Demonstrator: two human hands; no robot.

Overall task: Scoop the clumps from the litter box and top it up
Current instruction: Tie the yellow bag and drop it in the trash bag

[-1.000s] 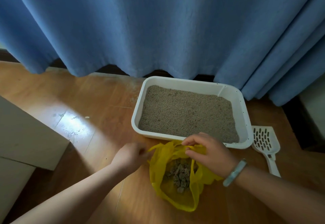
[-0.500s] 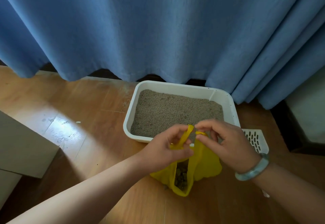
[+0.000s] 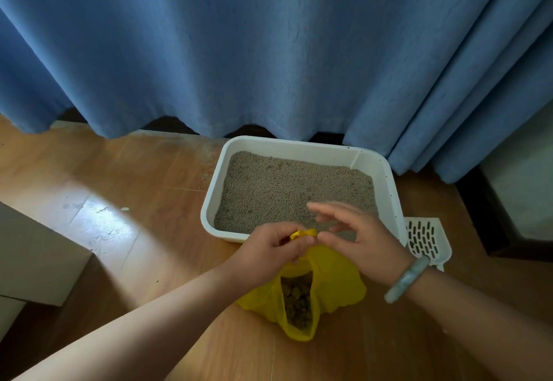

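Note:
A white litter box (image 3: 214, 189) full of grey litter stands on the wooden floor against the blue curtain. In front of it sits a yellow plastic bag (image 3: 338, 279) with dark clumps showing through a gap in its side. My left hand (image 3: 269, 247) pinches the bag's gathered handles at the top. My right hand (image 3: 359, 237) hovers just right of the handles, fingers spread and relaxed over the box's front rim, thumb tip near the handles. A white slotted scoop (image 3: 425, 238) lies on the floor right of the box.
The blue curtain (image 3: 269, 45) hangs behind the box. A flat beige cardboard box (image 3: 33, 255) lies at the left. A dark furniture base (image 3: 490, 216) with a pale panel stands at the right. Bare wooden floor (image 3: 119, 186) lies left of the litter box.
Both hands gathered the bag's handles upward and together. The right hand has now let go and spread its fingers, while the left hand keeps the handles pinched.

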